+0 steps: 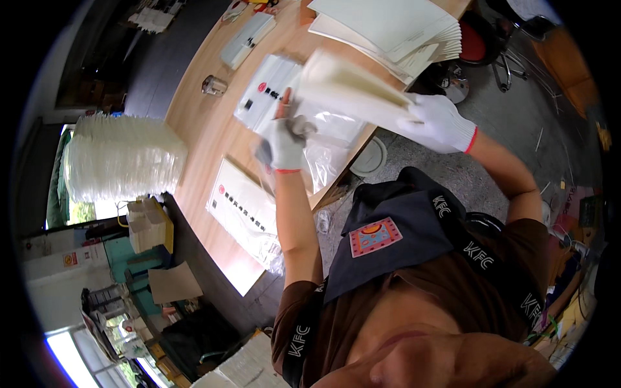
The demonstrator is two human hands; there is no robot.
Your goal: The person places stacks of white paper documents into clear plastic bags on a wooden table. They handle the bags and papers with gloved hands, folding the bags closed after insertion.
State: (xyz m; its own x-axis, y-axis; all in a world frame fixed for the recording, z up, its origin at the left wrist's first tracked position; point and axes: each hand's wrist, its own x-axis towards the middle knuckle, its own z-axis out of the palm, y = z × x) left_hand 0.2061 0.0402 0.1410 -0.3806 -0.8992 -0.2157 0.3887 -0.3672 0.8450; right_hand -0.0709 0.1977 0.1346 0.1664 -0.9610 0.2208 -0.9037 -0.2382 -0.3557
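My left hand (284,141), in a grey-and-white glove with a red cuff, grips the edge of a clear plastic bag (330,145) over the near edge of the wooden table (200,129). My right hand (440,119), in a white glove, holds a thick bundle of cream paper sheets (349,87), tilted, with its far end over the bag's mouth. Under the bag lies a white printed plastic bag (268,97) with a red round mark.
A fanned stack of cream sheets (394,29) fills the table's far right. A flat printed pack (244,210) lies on the table's left end. A small clear roll (215,85) and a long white box (248,39) sit further off. A tall white stack (123,158) stands at the left. A red stool (479,42) and a round white lid (370,157) are on the floor.
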